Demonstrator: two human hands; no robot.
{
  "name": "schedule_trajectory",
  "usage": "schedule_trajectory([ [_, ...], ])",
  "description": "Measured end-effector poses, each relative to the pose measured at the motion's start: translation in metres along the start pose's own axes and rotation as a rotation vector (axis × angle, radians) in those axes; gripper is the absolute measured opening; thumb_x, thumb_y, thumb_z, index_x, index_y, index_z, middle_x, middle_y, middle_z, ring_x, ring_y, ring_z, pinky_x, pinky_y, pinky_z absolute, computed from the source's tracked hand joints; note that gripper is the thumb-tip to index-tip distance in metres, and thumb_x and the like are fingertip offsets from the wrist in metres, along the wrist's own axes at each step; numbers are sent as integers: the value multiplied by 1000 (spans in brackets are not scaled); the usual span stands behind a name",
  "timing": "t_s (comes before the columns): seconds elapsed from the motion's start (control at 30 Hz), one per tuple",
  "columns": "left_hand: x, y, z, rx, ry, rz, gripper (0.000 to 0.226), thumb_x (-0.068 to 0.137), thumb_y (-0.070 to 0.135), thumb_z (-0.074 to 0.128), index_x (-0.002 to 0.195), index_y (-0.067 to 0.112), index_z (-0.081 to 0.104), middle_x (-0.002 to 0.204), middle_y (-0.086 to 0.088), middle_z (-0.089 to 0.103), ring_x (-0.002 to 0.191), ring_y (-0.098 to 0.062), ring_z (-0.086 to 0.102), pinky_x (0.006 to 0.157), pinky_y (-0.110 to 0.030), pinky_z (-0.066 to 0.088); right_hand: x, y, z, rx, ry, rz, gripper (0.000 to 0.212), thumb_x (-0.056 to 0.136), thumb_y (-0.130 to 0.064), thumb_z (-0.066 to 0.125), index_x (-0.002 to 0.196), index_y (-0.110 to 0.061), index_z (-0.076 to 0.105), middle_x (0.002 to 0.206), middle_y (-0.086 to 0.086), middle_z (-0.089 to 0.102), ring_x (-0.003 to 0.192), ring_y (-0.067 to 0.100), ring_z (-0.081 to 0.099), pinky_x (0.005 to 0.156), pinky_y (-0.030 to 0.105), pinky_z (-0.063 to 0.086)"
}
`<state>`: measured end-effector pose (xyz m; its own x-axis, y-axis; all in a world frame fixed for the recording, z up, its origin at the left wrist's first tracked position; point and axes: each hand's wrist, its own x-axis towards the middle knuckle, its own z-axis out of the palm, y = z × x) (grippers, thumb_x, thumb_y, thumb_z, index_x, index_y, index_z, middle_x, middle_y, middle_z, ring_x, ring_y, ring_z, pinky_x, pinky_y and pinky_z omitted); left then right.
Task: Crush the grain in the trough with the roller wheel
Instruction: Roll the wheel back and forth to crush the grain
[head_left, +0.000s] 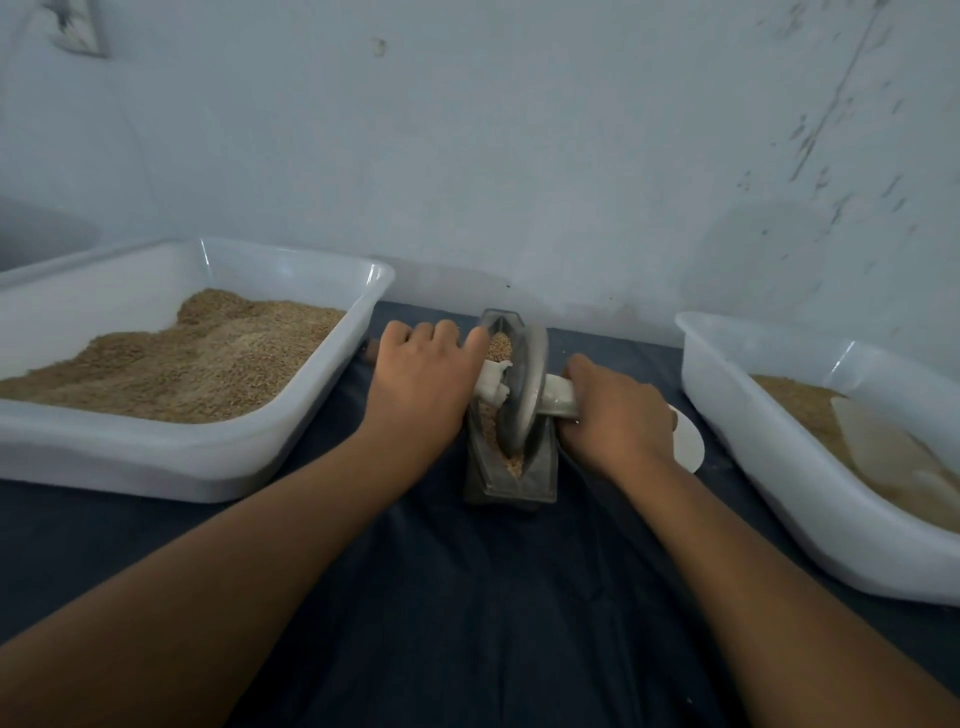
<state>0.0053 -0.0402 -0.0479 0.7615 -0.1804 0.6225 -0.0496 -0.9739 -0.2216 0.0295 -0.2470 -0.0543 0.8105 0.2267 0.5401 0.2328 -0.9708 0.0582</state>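
Head view is showing two white tubs of grain flanking a dark-clothed counter (467, 597), where the metal trough (511, 480) is sitting between them. Upright in it, the roller wheel (527, 387) looks heavy and rigid, best driven by its axle ends; left hand (423, 371) and right hand (615, 415) are each gripping one, pressing into loose grain (500, 347).

A scuffed pale blue wall (519, 156) rises behind a surface draped in dark blue cloth (467, 597).
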Motion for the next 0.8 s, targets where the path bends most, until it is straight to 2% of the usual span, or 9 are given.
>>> schedule_trajectory([
  [0.17,-2,1,-2,-2,-12,-12,46,75,13,69,110,22,41,93,0,52,84,-22,54,78,-35,36,-2,-2,-3,-4,0,6,27,82,-34,65,88,-28,40,68,-12,37,55,14,30,51,30,11],
  [0.3,-1,1,-2,-20,-16,-8,45,75,14,70,108,23,41,92,1,51,84,-21,53,79,-36,37,-5,-3,-5,-3,10,14,26,82,-32,65,88,-27,39,71,-11,42,59,21,35,57,34,23],
  [0.4,-3,0,-1,-27,-12,-8,46,74,14,70,107,23,40,91,1,50,81,-20,52,78,-36,37,-6,-4,-6,1,21,7,24,83,-31,64,88,-26,41,74,-9,50,61,21,38,59,34,24],
  [0.5,-4,0,-1,-35,-10,-8,45,73,14,70,106,23,41,90,1,50,80,-21,52,77,-36,38,-6,-5,-7,-16,28,4,24,83,-32,64,89,-26,41,73,-9,48,61,20,38,55,33,18],
  [0.57,-4,0,0,-44,-6,-7,46,72,14,71,106,22,41,90,0,50,79,-21,51,77,-36,38,-6,-5,-7,-12,25,2,24,83,-33,64,90,-27,42,76,-9,53,63,19,40,53,32,15],
  [0.7,-4,0,2,-52,22,-12,46,71,13,71,105,22,41,85,1,43,74,-20,42,75,-36,33,-5,-5,-5,8,23,-5,25,84,-34,64,89,-27,42,75,-10,51,64,19,42,59,34,26],
  [0.8,-3,0,3,-57,30,-11,45,71,15,72,104,22,43,84,1,45,73,-19,41,74,-36,31,-5,-4,-3,-5,26,3,23,83,-34,65,89,-26,43,72,-10,48,62,19,43,58,33,25],
])
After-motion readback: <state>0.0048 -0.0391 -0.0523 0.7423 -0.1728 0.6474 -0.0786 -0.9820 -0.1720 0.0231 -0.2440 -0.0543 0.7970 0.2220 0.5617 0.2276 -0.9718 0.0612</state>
